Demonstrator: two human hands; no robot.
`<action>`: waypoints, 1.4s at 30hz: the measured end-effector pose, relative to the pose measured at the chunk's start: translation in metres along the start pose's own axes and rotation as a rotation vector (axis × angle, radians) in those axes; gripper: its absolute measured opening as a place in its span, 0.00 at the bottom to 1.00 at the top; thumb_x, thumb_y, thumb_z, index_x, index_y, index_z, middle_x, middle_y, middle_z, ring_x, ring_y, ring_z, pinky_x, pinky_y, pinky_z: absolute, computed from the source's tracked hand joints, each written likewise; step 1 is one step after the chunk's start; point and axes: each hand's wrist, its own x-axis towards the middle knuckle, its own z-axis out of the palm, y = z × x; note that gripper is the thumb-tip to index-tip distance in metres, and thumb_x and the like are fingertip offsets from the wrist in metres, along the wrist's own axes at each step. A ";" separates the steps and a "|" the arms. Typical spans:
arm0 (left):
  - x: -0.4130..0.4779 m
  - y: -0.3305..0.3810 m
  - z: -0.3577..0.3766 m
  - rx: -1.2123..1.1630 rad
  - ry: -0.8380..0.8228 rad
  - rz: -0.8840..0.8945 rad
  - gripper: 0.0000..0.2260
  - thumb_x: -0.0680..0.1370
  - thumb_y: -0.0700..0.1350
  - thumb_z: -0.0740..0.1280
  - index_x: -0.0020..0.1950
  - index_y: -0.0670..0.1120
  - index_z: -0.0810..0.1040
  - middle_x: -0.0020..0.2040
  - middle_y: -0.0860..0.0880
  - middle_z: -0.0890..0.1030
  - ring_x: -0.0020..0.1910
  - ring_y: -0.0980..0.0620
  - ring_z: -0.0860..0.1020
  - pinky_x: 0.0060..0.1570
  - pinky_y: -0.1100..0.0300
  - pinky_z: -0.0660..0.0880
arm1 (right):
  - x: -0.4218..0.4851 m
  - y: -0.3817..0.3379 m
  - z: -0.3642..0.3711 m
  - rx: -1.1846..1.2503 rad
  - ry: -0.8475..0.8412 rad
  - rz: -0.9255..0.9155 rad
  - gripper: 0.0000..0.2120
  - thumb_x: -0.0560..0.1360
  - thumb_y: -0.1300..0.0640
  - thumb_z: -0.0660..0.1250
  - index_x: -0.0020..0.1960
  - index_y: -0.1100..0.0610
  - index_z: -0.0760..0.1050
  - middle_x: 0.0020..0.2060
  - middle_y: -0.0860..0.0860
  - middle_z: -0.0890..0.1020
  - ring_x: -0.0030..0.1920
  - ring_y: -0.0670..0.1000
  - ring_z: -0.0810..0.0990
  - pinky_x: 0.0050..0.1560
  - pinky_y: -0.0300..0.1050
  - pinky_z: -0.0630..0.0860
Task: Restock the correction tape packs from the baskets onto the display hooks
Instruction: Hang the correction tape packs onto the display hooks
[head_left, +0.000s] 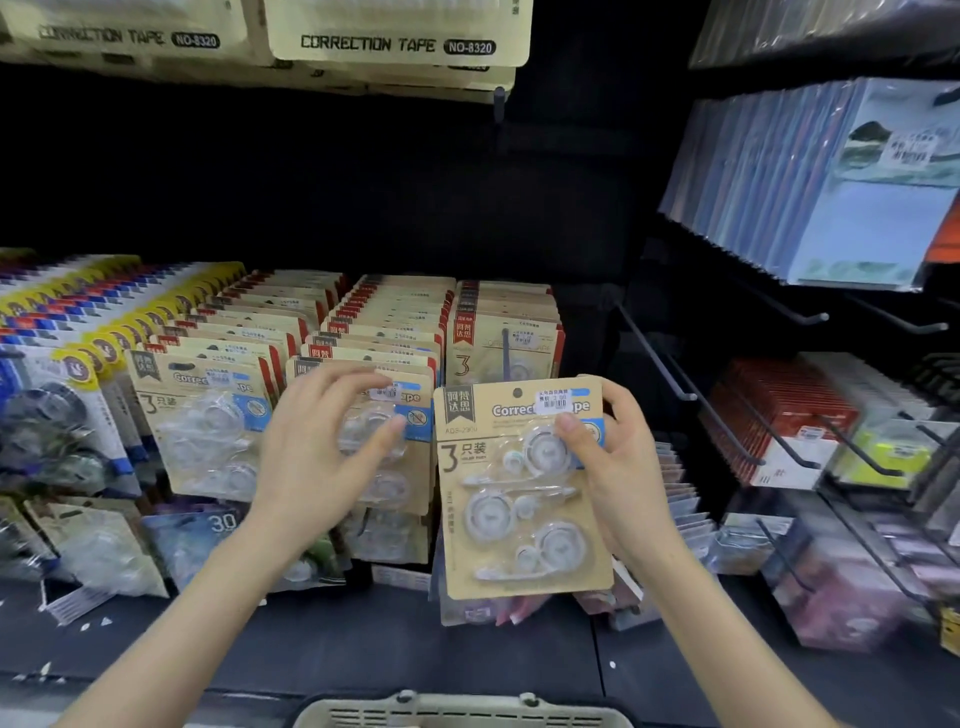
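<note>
My right hand (608, 462) grips a kraft-card correction tape pack (514, 499) by its right edge, thumb on the top blister, and holds it upright in front of the right row of hung packs (504, 332). That row's hook tip (505, 338) shows just above the held pack. My left hand (322, 452) hovers with spread, slightly bent fingers over the front pack of the middle row (410, 405); contact with it is unclear. It holds nothing. A third row of the same packs (202, 415) hangs further left.
A pale basket rim (457, 714) sits at the bottom centre. Blue-and-yellow packs (62, 364) hang far left. Bare black hooks (660, 364) stick out to the right, beside red boxes (779, 421) and notebooks (831, 182). Larger correction tape cards (395, 36) hang overhead.
</note>
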 end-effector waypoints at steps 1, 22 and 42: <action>0.004 -0.004 0.000 0.089 0.021 0.035 0.21 0.76 0.59 0.61 0.61 0.46 0.79 0.62 0.49 0.77 0.62 0.52 0.72 0.60 0.61 0.63 | 0.003 0.001 0.000 -0.026 0.002 -0.010 0.15 0.79 0.56 0.67 0.64 0.52 0.70 0.55 0.54 0.83 0.56 0.55 0.83 0.59 0.64 0.77; 0.012 -0.047 0.035 0.426 -0.062 0.112 0.27 0.77 0.62 0.59 0.73 0.50 0.70 0.70 0.38 0.72 0.71 0.36 0.67 0.67 0.38 0.67 | 0.088 0.043 0.030 -0.078 0.169 0.003 0.13 0.79 0.59 0.66 0.62 0.50 0.70 0.53 0.47 0.81 0.52 0.43 0.81 0.54 0.40 0.78; -0.127 -0.072 0.045 0.259 0.139 -0.228 0.15 0.79 0.46 0.64 0.60 0.37 0.77 0.55 0.37 0.79 0.55 0.37 0.75 0.55 0.49 0.67 | -0.081 0.145 -0.028 -0.513 0.334 0.215 0.05 0.79 0.54 0.67 0.53 0.52 0.72 0.40 0.41 0.78 0.43 0.44 0.78 0.47 0.45 0.72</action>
